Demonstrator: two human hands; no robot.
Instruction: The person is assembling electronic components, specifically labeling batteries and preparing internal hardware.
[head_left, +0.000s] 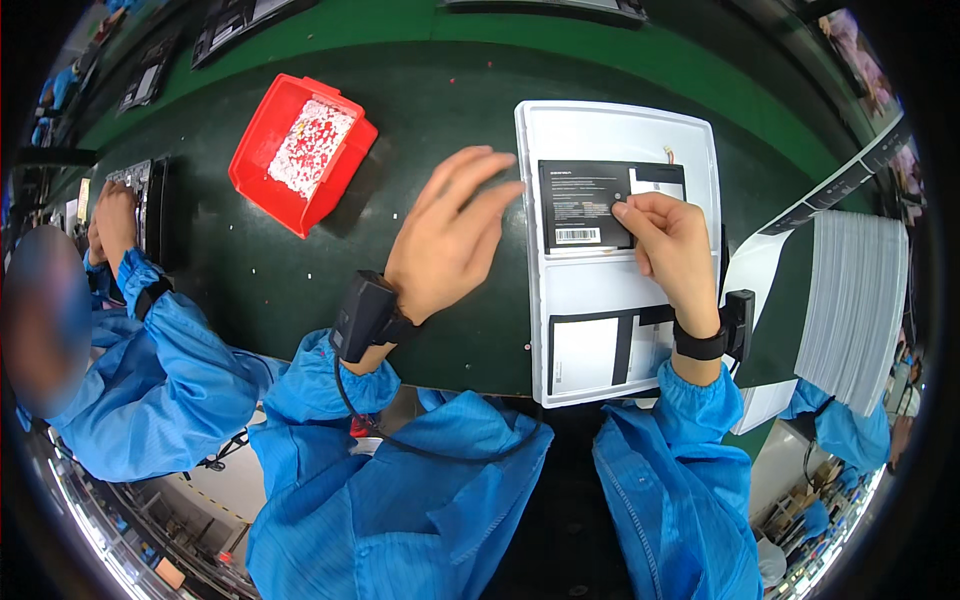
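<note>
A white tray (590, 280) stands in front of me. In its far half lies a flat battery pack (655, 182), with a thin wire and small connector at its far edge. Over the pack's left part is a black printed label (580, 195) with a white barcode. My right hand (668, 235) is closed in a pinch at the label's right edge; whether the label is fully stuck down cannot be seen. My left hand (450, 235) hovers just left of the tray, its fingers apart and holding nothing. A second flat pack (588, 350), white and black, sits in the tray's near half.
A red bin (265, 160) with red and white bits stands at the back left. Right of the tray, a curling label strip (770, 245) reaches a tall stack of white sheets (850, 300). A co-worker's hand (115, 215) works at the far left. A cable runs from my left wrist's black device (362, 315).
</note>
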